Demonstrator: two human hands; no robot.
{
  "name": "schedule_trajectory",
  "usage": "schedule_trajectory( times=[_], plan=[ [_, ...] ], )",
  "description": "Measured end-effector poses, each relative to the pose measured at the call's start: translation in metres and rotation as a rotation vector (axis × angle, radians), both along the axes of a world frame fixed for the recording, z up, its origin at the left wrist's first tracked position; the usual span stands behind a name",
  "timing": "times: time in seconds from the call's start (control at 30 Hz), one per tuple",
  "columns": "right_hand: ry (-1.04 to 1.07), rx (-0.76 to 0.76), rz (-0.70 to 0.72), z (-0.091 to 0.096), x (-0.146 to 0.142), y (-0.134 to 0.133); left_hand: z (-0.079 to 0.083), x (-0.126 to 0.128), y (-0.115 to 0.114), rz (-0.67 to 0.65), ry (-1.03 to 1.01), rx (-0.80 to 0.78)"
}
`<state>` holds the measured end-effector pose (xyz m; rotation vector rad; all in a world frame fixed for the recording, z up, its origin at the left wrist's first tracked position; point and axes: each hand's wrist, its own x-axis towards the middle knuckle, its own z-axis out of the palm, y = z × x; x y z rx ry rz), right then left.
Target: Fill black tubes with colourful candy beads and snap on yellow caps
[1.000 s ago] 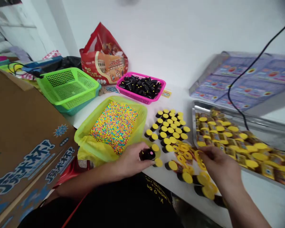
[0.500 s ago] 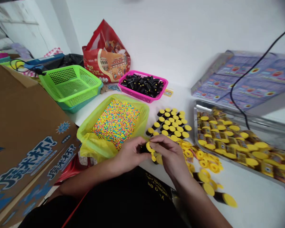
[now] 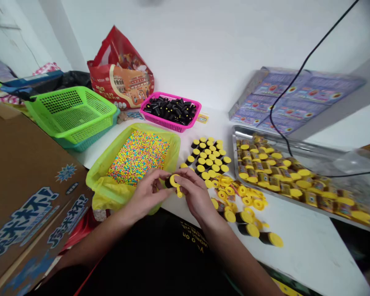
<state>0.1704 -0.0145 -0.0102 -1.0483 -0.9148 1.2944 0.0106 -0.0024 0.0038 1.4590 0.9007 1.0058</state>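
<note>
Between my hands is a small black cup (image 3: 168, 182) with a yellow lid (image 3: 174, 181) on one end; a yellow tab hangs below the lid. My left hand (image 3: 149, 187) is closed around the black body. Closed at the lid side, my right hand (image 3: 195, 190) presses its thumb and fingers on the yellow lid. Beyond them stand many black cups with yellow lids (image 3: 208, 153) in a cluster. Loose yellow ring-shaped lids (image 3: 231, 190) lie in a heap right of my right hand, with several lidded cups (image 3: 249, 229) lying nearer me.
A yellow-lined tray (image 3: 92, 176) of colourful candy balls sits at left. Behind are a pink basket (image 3: 172, 126) of black cups, green baskets (image 3: 89, 119) and a red bag (image 3: 123, 84). A metal tray (image 3: 236, 164) holds wrapped yellow-lidded cups. A cardboard box (image 3: 27, 172) flanks me.
The view has shifted right, so everything appears further left. My hands still hold the cup and its lid together, its yellow tab now showing more plainly.
</note>
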Motion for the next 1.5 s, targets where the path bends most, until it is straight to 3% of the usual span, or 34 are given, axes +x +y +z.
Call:
schedule_trajectory(
  times=[0.1,0.2,0.43,0.6,0.73,1.0,1.17,1.4,1.5],
  plan=[
    [0.000,0.031,-0.019,-0.001,-0.004,-0.001,0.001,0.001,-0.001,-0.079,-0.021,-0.181],
    [0.042,0.024,-0.043,0.000,-0.011,-0.003,-0.004,0.009,-0.004,-0.020,-0.096,-0.233],
    [0.295,-0.111,-0.078,0.001,-0.027,-0.006,-0.010,0.018,-0.011,0.067,-0.198,-0.145],
    [0.342,-0.081,-0.156,0.001,-0.036,-0.005,-0.009,0.020,-0.014,0.127,-0.225,-0.061],
    [0.357,-0.075,-0.130,0.000,-0.038,-0.003,-0.007,0.021,-0.013,0.157,-0.242,-0.071],
    [0.191,0.067,0.143,-0.008,-0.015,0.002,0.000,0.016,0.001,0.231,-0.427,-0.329],
    [0.064,0.211,0.107,-0.017,-0.010,0.002,0.002,0.017,-0.002,0.214,-0.437,-0.296],
    [0.092,0.187,0.113,-0.022,-0.005,0.005,0.004,0.020,-0.003,0.214,-0.441,-0.413],
    [0.065,0.217,0.081,-0.017,-0.007,0.002,0.002,0.021,-0.005,0.197,-0.409,-0.368]
  ],
)
